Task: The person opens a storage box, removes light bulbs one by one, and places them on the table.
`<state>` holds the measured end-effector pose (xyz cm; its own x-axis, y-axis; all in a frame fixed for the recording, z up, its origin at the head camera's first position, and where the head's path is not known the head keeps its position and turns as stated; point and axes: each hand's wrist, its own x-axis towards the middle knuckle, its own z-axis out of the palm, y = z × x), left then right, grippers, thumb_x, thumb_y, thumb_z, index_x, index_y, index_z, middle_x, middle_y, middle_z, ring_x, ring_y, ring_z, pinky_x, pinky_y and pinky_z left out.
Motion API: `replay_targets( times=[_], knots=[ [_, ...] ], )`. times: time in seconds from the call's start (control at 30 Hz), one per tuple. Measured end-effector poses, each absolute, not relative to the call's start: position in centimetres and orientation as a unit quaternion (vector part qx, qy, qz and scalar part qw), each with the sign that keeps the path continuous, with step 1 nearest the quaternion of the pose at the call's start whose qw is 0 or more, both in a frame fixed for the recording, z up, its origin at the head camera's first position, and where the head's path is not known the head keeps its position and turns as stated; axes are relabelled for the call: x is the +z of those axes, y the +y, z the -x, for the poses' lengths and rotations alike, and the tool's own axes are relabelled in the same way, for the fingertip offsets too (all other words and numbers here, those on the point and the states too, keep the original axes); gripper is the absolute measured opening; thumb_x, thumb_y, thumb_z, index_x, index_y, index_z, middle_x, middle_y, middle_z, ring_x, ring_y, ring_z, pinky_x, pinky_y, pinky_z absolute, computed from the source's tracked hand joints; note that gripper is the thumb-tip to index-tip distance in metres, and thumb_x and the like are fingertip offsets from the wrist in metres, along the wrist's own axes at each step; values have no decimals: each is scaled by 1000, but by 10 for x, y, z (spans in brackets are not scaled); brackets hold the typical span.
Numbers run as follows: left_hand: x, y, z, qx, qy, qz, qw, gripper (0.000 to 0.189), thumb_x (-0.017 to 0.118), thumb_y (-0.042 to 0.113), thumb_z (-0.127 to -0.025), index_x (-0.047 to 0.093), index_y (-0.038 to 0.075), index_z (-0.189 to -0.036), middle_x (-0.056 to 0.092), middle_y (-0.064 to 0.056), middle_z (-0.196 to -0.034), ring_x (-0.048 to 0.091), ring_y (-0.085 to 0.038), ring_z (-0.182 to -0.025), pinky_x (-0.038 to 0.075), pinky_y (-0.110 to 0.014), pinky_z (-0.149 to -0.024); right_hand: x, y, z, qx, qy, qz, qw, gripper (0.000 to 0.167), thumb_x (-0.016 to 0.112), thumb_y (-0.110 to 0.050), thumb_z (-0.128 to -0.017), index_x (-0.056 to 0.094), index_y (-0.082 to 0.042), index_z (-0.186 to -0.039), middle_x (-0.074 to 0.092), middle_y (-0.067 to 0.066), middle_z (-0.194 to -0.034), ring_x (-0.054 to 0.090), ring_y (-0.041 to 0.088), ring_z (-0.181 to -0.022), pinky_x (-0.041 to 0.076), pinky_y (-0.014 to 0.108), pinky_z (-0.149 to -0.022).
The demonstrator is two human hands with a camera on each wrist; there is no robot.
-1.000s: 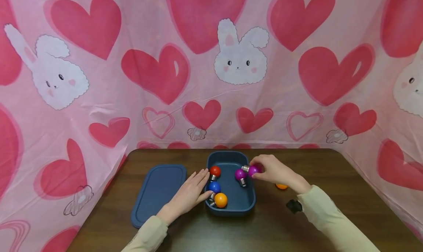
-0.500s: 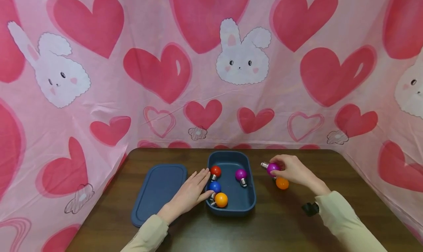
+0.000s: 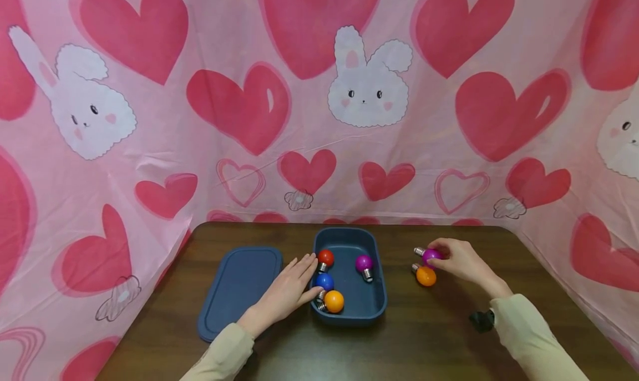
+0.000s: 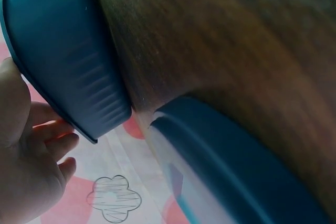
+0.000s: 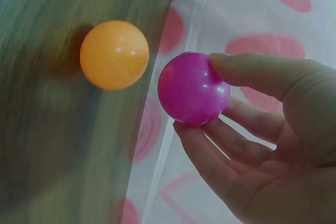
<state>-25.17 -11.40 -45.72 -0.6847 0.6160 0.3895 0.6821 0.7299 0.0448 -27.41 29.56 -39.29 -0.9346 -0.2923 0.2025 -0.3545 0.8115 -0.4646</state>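
Observation:
My right hand (image 3: 459, 260) pinches a purple light bulb (image 5: 193, 88) by its round end, thumb on one side and fingers on the other. Its metal screw base points left in the head view. Just nearer to me an orange bulb (image 3: 426, 276) lies on the table. With straight fingers, my left hand (image 3: 284, 292) rests against the left rim of a dark blue box (image 3: 381, 300). Inside the box are a red bulb (image 3: 326, 257), a blue bulb (image 3: 325, 282) and a second orange bulb (image 3: 334, 301) along the left, and another purple bulb (image 3: 364, 263) on the right.
A flat blue lid (image 3: 239, 292) lies left of the box, partly behind my left forearm. The brown wooden table (image 3: 399, 348) ends at a pink cloth backdrop (image 3: 309, 120) with hearts and rabbits.
My right hand has carried the purple bulb rightward from over the box's right rim to beside the orange bulb on the table. My left hand has stayed at the box.

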Motion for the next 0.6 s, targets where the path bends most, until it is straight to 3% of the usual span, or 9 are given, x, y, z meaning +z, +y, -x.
replay_targets(
  times=[0.27,0.6],
  knots=[
    [-456,-114,251,-87,-916,352,174,65,44,50,-88,39,3,-133,37,-9,-137,31,-22,-128,25,-43,-103,-401,311,278,255,-953,-150,64,34,71,-25,-75,61,0,-98,64,8,-86,58,19,-74,51,33,-66],
    [-457,-114,251,-84,-912,356,185,64,46,48,-87,40,2,-132,39,-10,-136,33,-22,-127,25,-43,-103,-416,325,276,260,-958,-119,26,36,70,-25,-76,60,0,-100,62,9,-88,56,19,-75,51,37,-69]
  ],
)
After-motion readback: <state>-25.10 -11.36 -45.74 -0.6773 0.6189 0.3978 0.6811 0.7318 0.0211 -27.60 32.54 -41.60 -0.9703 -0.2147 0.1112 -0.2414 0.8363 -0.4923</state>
